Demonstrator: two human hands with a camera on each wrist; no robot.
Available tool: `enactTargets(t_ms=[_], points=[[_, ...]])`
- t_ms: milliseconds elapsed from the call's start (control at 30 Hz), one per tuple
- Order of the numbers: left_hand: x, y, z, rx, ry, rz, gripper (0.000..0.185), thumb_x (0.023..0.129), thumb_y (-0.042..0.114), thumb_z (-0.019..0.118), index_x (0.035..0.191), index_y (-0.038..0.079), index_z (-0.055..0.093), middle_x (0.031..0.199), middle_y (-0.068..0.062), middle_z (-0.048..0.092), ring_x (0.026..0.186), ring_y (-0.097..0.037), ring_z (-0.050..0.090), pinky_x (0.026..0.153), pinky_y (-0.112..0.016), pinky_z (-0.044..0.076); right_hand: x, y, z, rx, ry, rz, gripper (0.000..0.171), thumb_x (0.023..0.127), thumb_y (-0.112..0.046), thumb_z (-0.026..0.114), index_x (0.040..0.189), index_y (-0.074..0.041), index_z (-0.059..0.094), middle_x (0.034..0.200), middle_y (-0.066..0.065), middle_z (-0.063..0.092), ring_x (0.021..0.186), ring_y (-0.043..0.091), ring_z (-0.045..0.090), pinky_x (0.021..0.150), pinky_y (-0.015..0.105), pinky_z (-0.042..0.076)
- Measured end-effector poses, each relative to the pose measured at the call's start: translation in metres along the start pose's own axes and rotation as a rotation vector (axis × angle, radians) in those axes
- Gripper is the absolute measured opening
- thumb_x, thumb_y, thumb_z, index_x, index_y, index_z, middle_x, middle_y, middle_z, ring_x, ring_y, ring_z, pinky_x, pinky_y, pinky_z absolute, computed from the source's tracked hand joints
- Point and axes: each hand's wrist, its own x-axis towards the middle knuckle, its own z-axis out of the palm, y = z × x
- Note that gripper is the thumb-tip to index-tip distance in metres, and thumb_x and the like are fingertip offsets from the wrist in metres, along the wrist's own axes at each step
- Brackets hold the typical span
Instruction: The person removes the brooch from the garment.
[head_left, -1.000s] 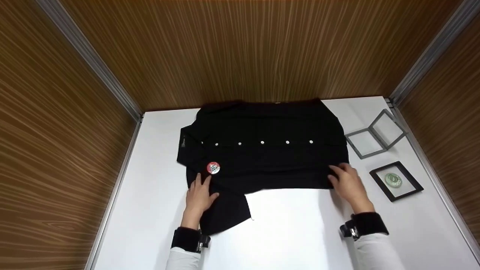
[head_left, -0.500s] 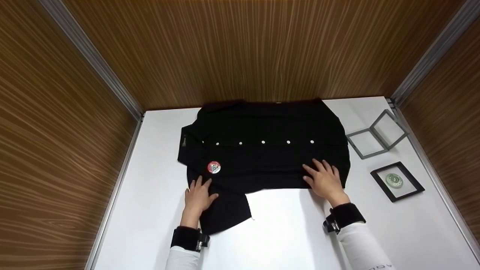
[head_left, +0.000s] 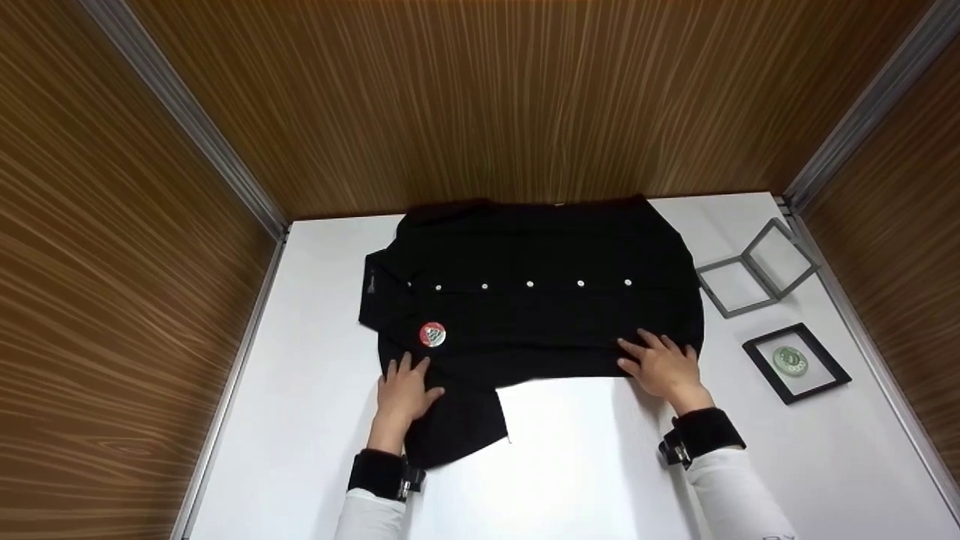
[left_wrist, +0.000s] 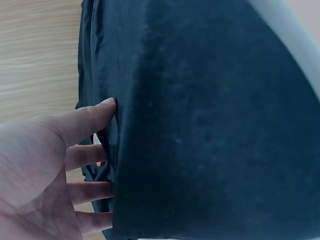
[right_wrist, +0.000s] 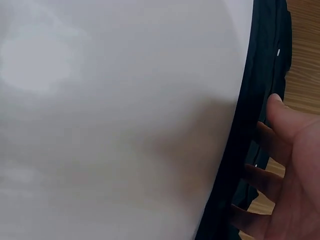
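On the table (head_left: 322,315): shirt (head_left: 540,315) left, frame (head_left: 769,373) right, disc (head_left: 790,361) apparently inside it, second frame (head_left: 760,278) behind.

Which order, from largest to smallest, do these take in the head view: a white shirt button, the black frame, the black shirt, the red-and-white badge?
1. Black shirt
2. Black frame
3. Red-and-white badge
4. White shirt button

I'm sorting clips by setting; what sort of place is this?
Probably a partitioned work booth: wood-grain panels enclose the white table on three sides, with metal strips at the corners.
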Motion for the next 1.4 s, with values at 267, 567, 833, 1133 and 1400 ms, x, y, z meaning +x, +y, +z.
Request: enactTargets(t_ms=[267, 567, 833, 1133, 1400], points=[[0.002, 0.009, 0.004, 0.016, 0.002, 0.023, 0.066, 0.086, 0.041, 0.073, 0.141, 0.008, 0.054, 0.147, -0.027, 0.039, 0.135, -0.050, 0.033, 0.102, -0.065, 0.034, -0.001, 0.015, -0.001, 0.023, 0.025, -0.008, 0.048, 0.101, -0.043, 0.050, 0.144, -0.021, 0.052, 0.152, 0.018, 0.036, 0.135, 0.053, 0.030, 0.100, 0.077, 0.020], [0.002, 0.012, 0.005, 0.038, 0.014, 0.026, 0.064, 0.086, 0.040, 0.074, 0.139, 0.010, 0.055, 0.146, -0.026, 0.041, 0.132, -0.050, 0.037, 0.100, -0.067, 0.034, 0.000, 0.021, -0.001, 0.058, 0.002, -0.010, 0.051, 0.101, -0.044, 0.049, 0.146, -0.019, 0.049, 0.154, 0.020, 0.032, 0.136, 0.055, 0.025, 0.100, 0.078, 0.018], [0.001, 0.008, 0.001, 0.081, 0.001, 0.025, 0.063, 0.086, 0.042, 0.073, 0.140, 0.014, 0.055, 0.146, -0.026, 0.041, 0.130, -0.051, 0.040, 0.098, -0.069, 0.034, 0.003, 0.019, -0.002, 0.059, -0.019, -0.016, 0.052, 0.102, -0.043, 0.049, 0.147, -0.018, 0.047, 0.154, 0.022, 0.030, 0.136, 0.056, 0.023, 0.100, 0.078, 0.018], [0.000, -0.003, -0.005, 0.070, -0.040, -0.006, 0.063, 0.088, 0.041, 0.071, 0.143, 0.016, 0.053, 0.149, -0.025, 0.038, 0.133, -0.050, 0.036, 0.101, -0.070, 0.029, 0.009, 0.010, -0.001, 0.057, -0.007, -0.036, 0.051, 0.101, -0.042, 0.050, 0.146, -0.017, 0.049, 0.153, 0.023, 0.031, 0.135, 0.057, 0.024, 0.100, 0.077, 0.019], [0.006, -0.006, -0.013, 0.017, 0.002, 0.014, 0.059, 0.088, 0.037, 0.072, 0.140, 0.013, 0.055, 0.140, -0.026, 0.047, 0.125, -0.047, 0.046, 0.098, -0.066, 0.036, 0.010, 0.003, -0.004, 0.051, -0.015, -0.031, 0.052, 0.100, -0.041, 0.052, 0.144, -0.014, 0.050, 0.151, 0.026, 0.033, 0.132, 0.058, 0.028, 0.100, 0.076, 0.022]])
